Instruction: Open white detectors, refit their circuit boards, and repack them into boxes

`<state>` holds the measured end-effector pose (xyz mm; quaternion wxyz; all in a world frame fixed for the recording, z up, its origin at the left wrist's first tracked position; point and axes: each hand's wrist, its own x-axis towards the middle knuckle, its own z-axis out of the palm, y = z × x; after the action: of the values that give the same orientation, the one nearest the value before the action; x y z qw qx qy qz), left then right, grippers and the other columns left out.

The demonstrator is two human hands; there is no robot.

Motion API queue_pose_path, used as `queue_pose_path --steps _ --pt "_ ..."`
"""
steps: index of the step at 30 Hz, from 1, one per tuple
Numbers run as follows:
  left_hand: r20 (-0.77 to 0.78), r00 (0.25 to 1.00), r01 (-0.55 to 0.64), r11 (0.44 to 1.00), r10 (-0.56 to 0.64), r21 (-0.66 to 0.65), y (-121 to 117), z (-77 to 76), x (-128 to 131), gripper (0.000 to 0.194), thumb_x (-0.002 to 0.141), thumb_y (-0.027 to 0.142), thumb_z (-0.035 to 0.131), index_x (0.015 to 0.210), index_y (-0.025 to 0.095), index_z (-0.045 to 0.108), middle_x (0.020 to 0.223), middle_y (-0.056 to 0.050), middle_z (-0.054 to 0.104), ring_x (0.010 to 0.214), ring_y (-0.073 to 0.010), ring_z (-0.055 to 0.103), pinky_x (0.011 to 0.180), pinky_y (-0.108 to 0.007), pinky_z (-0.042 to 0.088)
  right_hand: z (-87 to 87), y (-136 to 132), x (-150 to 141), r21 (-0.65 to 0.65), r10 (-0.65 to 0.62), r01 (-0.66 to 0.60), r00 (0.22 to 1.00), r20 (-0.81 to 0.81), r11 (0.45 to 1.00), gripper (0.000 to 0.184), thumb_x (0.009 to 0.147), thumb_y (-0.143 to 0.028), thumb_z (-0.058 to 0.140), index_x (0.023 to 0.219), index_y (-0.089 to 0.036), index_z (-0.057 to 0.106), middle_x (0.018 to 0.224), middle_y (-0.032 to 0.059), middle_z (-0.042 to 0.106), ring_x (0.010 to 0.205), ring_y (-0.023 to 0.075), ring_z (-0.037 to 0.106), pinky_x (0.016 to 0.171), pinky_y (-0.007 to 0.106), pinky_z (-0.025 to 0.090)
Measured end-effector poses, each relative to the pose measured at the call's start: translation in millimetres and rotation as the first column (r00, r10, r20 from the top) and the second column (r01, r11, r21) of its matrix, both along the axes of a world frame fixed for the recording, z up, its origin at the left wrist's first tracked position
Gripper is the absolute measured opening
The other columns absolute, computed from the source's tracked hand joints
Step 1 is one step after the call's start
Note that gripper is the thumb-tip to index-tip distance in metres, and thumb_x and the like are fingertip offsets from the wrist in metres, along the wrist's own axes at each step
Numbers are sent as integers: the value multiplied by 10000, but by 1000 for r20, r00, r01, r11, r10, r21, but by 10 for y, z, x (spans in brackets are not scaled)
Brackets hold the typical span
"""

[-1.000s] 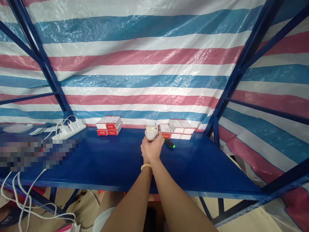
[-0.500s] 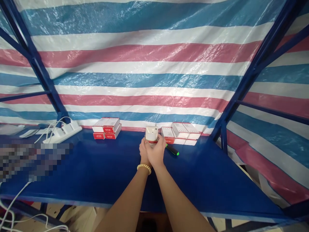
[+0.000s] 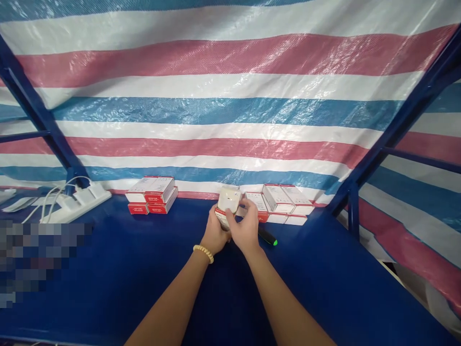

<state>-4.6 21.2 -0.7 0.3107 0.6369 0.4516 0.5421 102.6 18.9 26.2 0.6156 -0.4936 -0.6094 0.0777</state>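
My left hand (image 3: 215,236), with a beaded bracelet at its wrist, is wrapped round the lower part of a small red and white box (image 3: 220,220). A white, round-cornered device (image 3: 229,198) shows at the top of this box; how far it sits inside I cannot tell. Thumb and fingers of my right hand (image 3: 248,227) are closed on the device's right side, close to the box. Just beyond my right hand lies a screwdriver-like black handle with a green end (image 3: 268,236); its front part is hidden.
Red and white boxes are stacked at the back left (image 3: 153,192) and back right (image 3: 284,199) of the blue table (image 3: 144,278). A white power strip (image 3: 77,204) with plugs and cables stands far left. Behind hangs a striped plastic sheet (image 3: 230,110) between blue metal posts.
My hands have come slightly apart, the right shifting to the device's right side. More of the box's red and white front shows, and box and device are now tilted. The view has moved closer.
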Motion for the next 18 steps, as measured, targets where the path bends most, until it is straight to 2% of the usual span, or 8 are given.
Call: queue_pose_path --steps 3,7,10,13,18 --pt "-11 998 66 994 -68 -87 17 73 -48 811 611 218 753 1289 169 311 1153 -126 562 1035 -249 598 845 -394 507 151 81 149 -19 121 -121 992 31 993 677 830 -348 575 1423 -204 281 1236 123 549 1137 256 514 945 451 433" --pt "-10 996 86 989 -88 -123 18 88 -74 773 623 197 726 1278 184 316 1104 -102 589 942 -231 624 744 -358 533 345 136 297 -19 184 -184 962 203 983 585 829 -353 579 1383 -246 422 1131 86 603 1077 264 524 936 468 436" --pt "-40 996 81 994 -84 -74 6 74 -87 804 604 171 711 1299 193 308 1151 -99 577 978 -236 610 767 -364 528 411 106 344 -13 196 -201 941 275 980 477 823 -340 586 1291 -269 528 1079 65 622 1046 265 521 928 484 437" --pt "-95 995 34 999 -34 -4 -21 88 -106 803 574 148 700 1291 204 343 1170 -85 579 1020 -242 594 836 -382 506 371 36 344 2 172 -179 947 271 984 393 829 -334 586 1217 -272 576 1088 67 631 1054 269 517 928 494 437" --pt "-241 962 -104 988 129 112 -91 150 -149 765 549 160 678 1257 220 395 1172 -70 589 1031 -257 586 868 -390 479 162 -57 298 -36 212 -209 964 162 977 467 798 -376 638 1242 -257 552 1134 96 617 1082 273 548 917 485 461"
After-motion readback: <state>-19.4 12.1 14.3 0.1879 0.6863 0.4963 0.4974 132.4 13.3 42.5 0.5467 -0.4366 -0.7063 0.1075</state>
